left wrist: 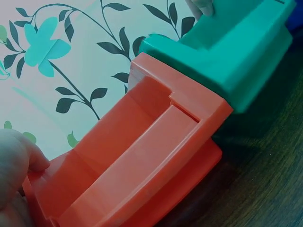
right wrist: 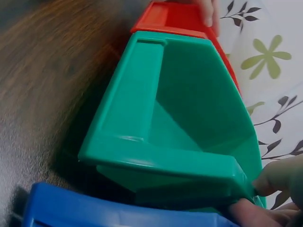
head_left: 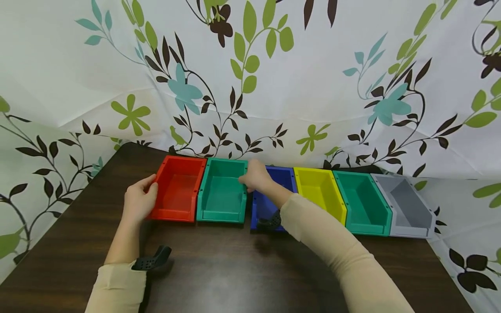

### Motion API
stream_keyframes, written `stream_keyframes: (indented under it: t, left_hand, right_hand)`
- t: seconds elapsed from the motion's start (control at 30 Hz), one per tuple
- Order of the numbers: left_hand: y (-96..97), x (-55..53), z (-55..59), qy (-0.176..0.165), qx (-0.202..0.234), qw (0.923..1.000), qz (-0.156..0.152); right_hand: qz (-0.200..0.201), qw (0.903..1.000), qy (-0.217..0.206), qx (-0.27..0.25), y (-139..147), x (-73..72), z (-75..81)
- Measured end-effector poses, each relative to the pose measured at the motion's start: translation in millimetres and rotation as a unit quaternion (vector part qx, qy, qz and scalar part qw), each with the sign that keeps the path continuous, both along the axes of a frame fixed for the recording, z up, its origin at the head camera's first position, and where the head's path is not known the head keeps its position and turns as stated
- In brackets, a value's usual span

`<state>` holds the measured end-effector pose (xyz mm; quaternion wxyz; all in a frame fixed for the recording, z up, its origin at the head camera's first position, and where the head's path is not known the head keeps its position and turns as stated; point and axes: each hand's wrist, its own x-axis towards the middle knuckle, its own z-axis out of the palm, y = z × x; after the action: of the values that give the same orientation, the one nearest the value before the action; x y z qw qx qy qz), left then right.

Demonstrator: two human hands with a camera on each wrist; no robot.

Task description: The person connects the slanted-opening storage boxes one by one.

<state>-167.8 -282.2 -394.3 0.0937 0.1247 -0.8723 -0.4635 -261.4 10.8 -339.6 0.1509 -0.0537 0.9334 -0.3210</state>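
At the left end of a row of plastic bins is a red storage bin [head_left: 178, 187], empty inside. My left hand [head_left: 139, 200] holds its left wall, and in the left wrist view the thumb lies over the rim. A green storage bin [head_left: 222, 191] stands right beside the red one, also empty. My right hand [head_left: 256, 176] pinches the green bin's right wall near the back, with thumb and finger at the rim in the right wrist view. The blue bin [head_left: 268, 208] is partly hidden under my right hand and forearm.
Right of the blue bin come a yellow bin [head_left: 318, 187], another green bin [head_left: 362, 202] and a grey bin [head_left: 407, 208], side by side. All stand along the back of a dark wooden table [head_left: 235, 269]. A leaf-patterned cloth [head_left: 305, 100] hangs behind.
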Motion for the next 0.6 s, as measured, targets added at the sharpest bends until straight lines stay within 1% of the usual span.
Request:
stream_keyframes:
  t: [0.1, 0.17, 0.27, 0.43, 0.6]
  left_hand:
    - [0.0, 0.1, 0.2, 0.004, -0.004, 1.0, -0.001]
    - [0.2, 0.5, 0.0, 0.004, -0.003, 1.0, -0.001]
    - [-0.4, 0.5, -0.5, 0.003, -0.004, 1.0, -0.004]
    - [-1.8, -0.1, -1.3, 0.008, -0.011, 0.9999, -0.006]
    - [-1.5, -1.2, -2.1, 0.016, -0.008, 0.9998, -0.01]
  right_hand:
    - [-0.012, 0.9983, -0.005, -0.056, 6.5, 0.3, -2.6]
    - [-0.016, 0.9946, -0.012, -0.101, 11.0, 1.1, -4.1]
    - [-0.017, 0.9877, -0.024, -0.153, 16.8, 1.9, -5.3]
    - [-0.019, 0.9824, -0.042, -0.181, 21.1, 2.2, -5.2]
    - [-0.026, 0.9815, -0.051, -0.183, 21.6, 1.7, -4.9]
